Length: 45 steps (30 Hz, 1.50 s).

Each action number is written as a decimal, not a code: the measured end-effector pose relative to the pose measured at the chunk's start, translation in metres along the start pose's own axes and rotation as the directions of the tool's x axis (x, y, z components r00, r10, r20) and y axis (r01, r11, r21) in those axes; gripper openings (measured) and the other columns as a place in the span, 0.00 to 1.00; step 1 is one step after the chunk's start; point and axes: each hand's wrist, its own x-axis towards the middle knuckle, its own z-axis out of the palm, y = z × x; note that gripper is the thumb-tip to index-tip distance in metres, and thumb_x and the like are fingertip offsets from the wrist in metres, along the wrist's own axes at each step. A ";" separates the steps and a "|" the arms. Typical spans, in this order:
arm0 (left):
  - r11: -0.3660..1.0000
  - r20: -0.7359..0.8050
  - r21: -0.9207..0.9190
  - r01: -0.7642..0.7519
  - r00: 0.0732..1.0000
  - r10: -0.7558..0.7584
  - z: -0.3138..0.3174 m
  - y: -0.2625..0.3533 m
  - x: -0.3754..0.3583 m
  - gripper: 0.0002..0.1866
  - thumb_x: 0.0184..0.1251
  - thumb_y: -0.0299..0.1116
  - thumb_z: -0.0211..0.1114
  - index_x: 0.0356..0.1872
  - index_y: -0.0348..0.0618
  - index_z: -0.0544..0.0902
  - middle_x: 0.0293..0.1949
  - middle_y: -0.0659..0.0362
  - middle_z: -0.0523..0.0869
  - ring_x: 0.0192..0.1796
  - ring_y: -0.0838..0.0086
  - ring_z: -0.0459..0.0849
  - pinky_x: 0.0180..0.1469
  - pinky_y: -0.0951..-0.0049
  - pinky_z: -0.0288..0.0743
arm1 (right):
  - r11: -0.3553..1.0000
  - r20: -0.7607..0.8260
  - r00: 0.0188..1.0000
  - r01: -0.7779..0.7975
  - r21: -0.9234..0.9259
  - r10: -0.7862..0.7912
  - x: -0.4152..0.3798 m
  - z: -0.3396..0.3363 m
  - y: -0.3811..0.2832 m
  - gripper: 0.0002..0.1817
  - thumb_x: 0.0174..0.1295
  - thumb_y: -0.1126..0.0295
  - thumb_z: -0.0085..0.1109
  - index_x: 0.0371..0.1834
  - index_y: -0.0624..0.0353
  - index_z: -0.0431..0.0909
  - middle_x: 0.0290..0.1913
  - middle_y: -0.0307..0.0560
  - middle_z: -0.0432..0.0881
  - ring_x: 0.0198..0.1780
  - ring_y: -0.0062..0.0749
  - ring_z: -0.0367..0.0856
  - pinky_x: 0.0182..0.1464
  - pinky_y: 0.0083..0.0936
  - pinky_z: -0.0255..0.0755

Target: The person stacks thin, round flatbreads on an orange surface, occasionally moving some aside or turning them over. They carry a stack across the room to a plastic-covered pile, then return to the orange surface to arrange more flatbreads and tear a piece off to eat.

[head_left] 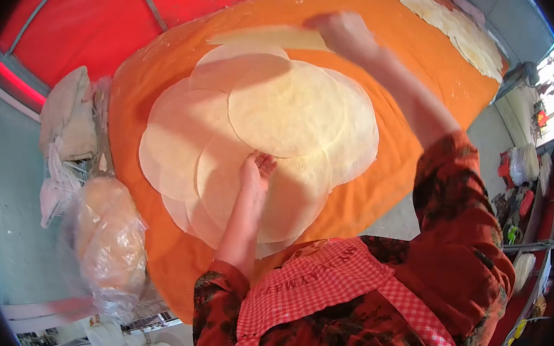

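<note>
Obs., head view: overlapping rounds of thin flat dough (284, 110) lie fanned out mid-frame on an orange cloth (396, 182) draped over a domed desk. Left hand (255, 171), frame centre, rests flat on the lower rounds, fingers together and pressed down, palm on dough. Right hand (344, 35), upper centre-right, is blurred; appears to pinch the edge of a further round (265, 37) at the top of the pile, but exact finger state can't be told. Second batch of rounds (459, 32) sits well apart at upper right of the cloth. Bagged flatbreads (108, 237) at left of frame, beside the cloth edge; another bagged bundle (64, 116) above it. Red checked apron (313, 285) at bottom. Judgement re technique: keep left hand as anchor w/ light, even pressure so the stack doesn't slide; lay the new round from the near edge outward, w/o dragging, since sheets this thin likely tear or crease; keep the overlap partial so the rounds peel apart; avoid fingertips digging in.
</note>
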 end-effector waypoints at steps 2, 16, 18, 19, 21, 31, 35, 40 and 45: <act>1.000 -0.004 -0.029 0.006 1.000 -0.006 -0.002 0.000 0.000 0.12 0.68 0.35 0.54 0.46 0.39 0.72 0.37 0.53 0.77 0.42 0.63 0.78 0.45 0.61 0.76 | 0.987 -0.197 0.976 0.116 0.108 -0.094 -0.046 0.039 -0.013 0.19 0.51 0.76 0.50 0.44 0.46 0.83 0.36 0.44 0.83 0.36 0.38 0.82 0.33 0.35 0.75; 1.000 0.054 0.029 0.003 0.999 -0.004 0.009 -0.001 0.015 0.22 0.70 0.40 0.52 0.57 0.35 0.67 0.60 0.44 0.70 0.61 0.55 0.71 0.64 0.55 0.66 | 0.982 0.127 0.992 -0.043 0.182 0.020 -0.171 0.206 -0.100 0.07 0.45 0.72 0.54 0.29 0.54 0.78 0.35 0.39 0.79 0.40 0.36 0.80 0.35 0.30 0.76; 1.000 0.082 0.015 0.003 0.997 -0.004 0.014 -0.001 0.020 0.21 0.70 0.40 0.53 0.57 0.37 0.68 0.59 0.46 0.71 0.60 0.56 0.72 0.63 0.55 0.68 | 0.973 0.131 0.990 -0.072 0.218 0.044 -0.167 0.212 -0.106 0.07 0.46 0.72 0.55 0.30 0.54 0.78 0.36 0.40 0.79 0.41 0.35 0.79 0.36 0.31 0.76; 1.000 0.096 0.006 0.003 0.995 -0.004 0.016 -0.002 0.023 0.20 0.70 0.40 0.53 0.57 0.39 0.68 0.59 0.47 0.72 0.60 0.57 0.72 0.62 0.55 0.69 | 0.968 0.134 0.990 -0.085 0.235 0.055 -0.165 0.214 -0.108 0.07 0.46 0.72 0.55 0.30 0.55 0.78 0.37 0.40 0.79 0.42 0.35 0.79 0.36 0.31 0.77; 0.999 0.074 -0.006 0.043 0.996 -0.042 0.015 -0.005 0.033 0.19 0.70 0.39 0.54 0.56 0.41 0.69 0.57 0.50 0.74 0.58 0.59 0.74 0.59 0.56 0.71 | 0.980 0.186 0.981 -0.094 0.176 0.060 -0.162 0.214 -0.115 0.10 0.47 0.72 0.55 0.34 0.56 0.78 0.39 0.41 0.79 0.45 0.37 0.78 0.39 0.32 0.76; 0.999 0.141 0.039 0.014 0.990 -0.020 0.024 0.004 0.031 0.14 0.66 0.37 0.59 0.50 0.47 0.70 0.50 0.57 0.76 0.50 0.64 0.77 0.51 0.60 0.75 | 0.929 0.031 0.996 -0.088 0.361 0.083 -0.161 0.197 -0.104 0.21 0.50 0.71 0.58 0.50 0.59 0.76 0.48 0.47 0.81 0.51 0.44 0.79 0.51 0.36 0.73; 1.000 0.256 -0.024 -0.004 0.967 0.010 0.028 0.023 0.013 0.17 0.67 0.40 0.58 0.50 0.42 0.72 0.50 0.55 0.78 0.52 0.65 0.77 0.54 0.59 0.74 | 0.985 0.365 0.925 -0.146 0.087 0.105 -0.094 0.196 -0.046 0.14 0.55 0.69 0.52 0.42 0.45 0.84 0.35 0.48 0.85 0.35 0.40 0.84 0.38 0.37 0.77; 0.717 -0.003 0.484 -0.501 0.819 0.574 -0.036 0.053 -0.055 0.18 0.64 0.35 0.63 0.52 0.42 0.73 0.48 0.57 0.77 0.50 0.70 0.75 0.54 0.71 0.69 | 0.979 0.080 0.996 -0.046 0.198 0.031 -0.043 0.037 -0.073 0.19 0.48 0.79 0.49 0.39 0.50 0.84 0.30 0.51 0.83 0.31 0.46 0.82 0.33 0.39 0.75; 0.670 -0.191 0.640 -0.375 0.768 0.612 -0.132 0.036 -0.134 0.22 0.62 0.29 0.64 0.56 0.39 0.68 0.52 0.55 0.71 0.51 0.73 0.72 0.55 0.74 0.65 | 0.828 -0.058 0.998 0.053 0.559 -0.025 -0.177 0.068 -0.179 0.17 0.46 0.79 0.50 0.38 0.55 0.83 0.38 0.48 0.84 0.39 0.42 0.84 0.38 0.35 0.78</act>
